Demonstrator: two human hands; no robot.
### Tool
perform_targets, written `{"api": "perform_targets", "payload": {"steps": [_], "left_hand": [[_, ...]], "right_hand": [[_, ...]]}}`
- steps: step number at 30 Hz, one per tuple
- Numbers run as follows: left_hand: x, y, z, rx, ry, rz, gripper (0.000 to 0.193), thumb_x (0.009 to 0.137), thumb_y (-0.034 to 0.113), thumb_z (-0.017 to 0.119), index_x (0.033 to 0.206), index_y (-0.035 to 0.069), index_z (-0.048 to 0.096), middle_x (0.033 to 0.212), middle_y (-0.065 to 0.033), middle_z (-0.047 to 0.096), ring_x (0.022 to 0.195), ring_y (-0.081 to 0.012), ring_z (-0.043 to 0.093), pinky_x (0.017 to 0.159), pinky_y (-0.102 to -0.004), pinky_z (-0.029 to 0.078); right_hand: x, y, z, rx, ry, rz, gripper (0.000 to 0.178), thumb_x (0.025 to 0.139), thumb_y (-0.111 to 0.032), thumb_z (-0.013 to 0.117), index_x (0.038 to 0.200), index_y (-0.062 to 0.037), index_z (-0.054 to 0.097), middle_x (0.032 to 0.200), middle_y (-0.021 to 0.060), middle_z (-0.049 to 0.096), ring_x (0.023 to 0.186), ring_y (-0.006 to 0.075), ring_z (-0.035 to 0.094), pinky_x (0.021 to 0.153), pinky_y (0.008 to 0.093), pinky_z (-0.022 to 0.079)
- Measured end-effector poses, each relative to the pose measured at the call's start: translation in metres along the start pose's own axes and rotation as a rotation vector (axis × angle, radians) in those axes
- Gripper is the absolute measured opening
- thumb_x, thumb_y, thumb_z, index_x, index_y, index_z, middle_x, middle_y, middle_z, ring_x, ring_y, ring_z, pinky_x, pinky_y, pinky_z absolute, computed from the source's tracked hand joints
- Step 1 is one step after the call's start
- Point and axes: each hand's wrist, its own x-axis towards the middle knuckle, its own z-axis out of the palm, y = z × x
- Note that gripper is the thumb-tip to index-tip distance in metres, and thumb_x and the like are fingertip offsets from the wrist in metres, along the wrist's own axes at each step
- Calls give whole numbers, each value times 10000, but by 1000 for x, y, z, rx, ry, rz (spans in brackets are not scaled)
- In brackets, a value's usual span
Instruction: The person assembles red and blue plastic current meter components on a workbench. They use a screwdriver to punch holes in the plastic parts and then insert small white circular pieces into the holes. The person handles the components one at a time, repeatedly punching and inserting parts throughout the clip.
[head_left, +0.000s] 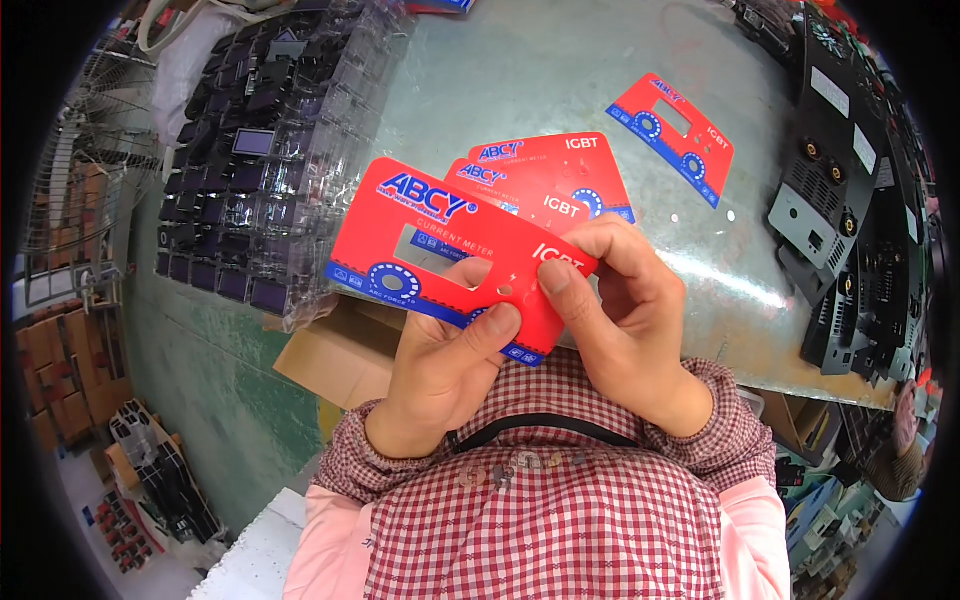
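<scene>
In front of my chest, both hands hold a red and blue faceplate sticker [505, 262] with a rectangular window and small round holes. My left hand [440, 375] grips its lower edge, thumb on the printed face and a finger showing through the window. My right hand [635, 320] pinches its right end between thumb and fingers. Just beyond, partly covered by it, two similar stickers [550, 160] overlap on the metal tabletop [480, 60]. Farther right, a single faceplate sticker [680, 135] lies apart on the table.
To the left, a clear plastic tray [270, 160] holds many small dark display modules. Black metal equipment panels [835, 170] with connectors are piled along the right edge. An open cardboard box [335, 350] sits below the table's near edge. Black parts [165, 470] stand on the floor, lower left.
</scene>
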Motion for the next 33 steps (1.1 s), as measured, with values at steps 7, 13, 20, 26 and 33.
{"api": "perform_targets", "payload": {"steps": [7, 13, 20, 26, 33], "left_hand": [[1, 0, -8, 86, -43, -43, 379, 924, 17, 553, 1292, 16, 467, 1264, -102, 532, 1180, -194, 512, 1006, -363, 427], [1, -2, -16, 26, -33, -69, 378, 930, 10, 536, 1300, 52, 472, 1258, -89, 540, 1178, -207, 516, 1008, -368, 426], [5, 0, -5, 53, -20, -56, 311, 940, 41, 534, 1250, 37, 505, 1238, -87, 554, 1160, -190, 528, 989, -352, 440], [2, 2, -10, 212, 42, 44, 366, 966, 72, 466, 1318, -19, 424, 1275, -132, 531, 1182, -233, 521, 1010, -371, 418], [-1, 2, -11, 542, 19, 172, 307, 958, 42, 478, 1250, -49, 492, 1214, -135, 568, 1120, -191, 546, 970, -342, 433]], "right_hand": [[-2, -2, 1, -39, 35, -22, 94, 792, 5, 670, 871, 11, 619, 788, 77, 589, 714, 151, 537, 631, 260, 425], [-2, -2, 0, -76, 33, -28, 96, 791, -1, 677, 871, 7, 624, 782, 77, 590, 712, 147, 535, 629, 260, 424], [2, -3, 2, -130, 90, -67, 145, 748, 5, 697, 877, -9, 633, 811, 77, 590, 739, 177, 539, 656, 282, 427], [1, -11, -8, -632, -6, -486, 328, 646, -13, 773, 953, -21, 657, 853, 64, 577, 806, 218, 526, 732, 314, 432], [4, 3, -4, -642, -15, -578, 312, 588, -111, 759, 883, -54, 672, 814, 46, 574, 770, 223, 550, 635, 328, 411]]}}
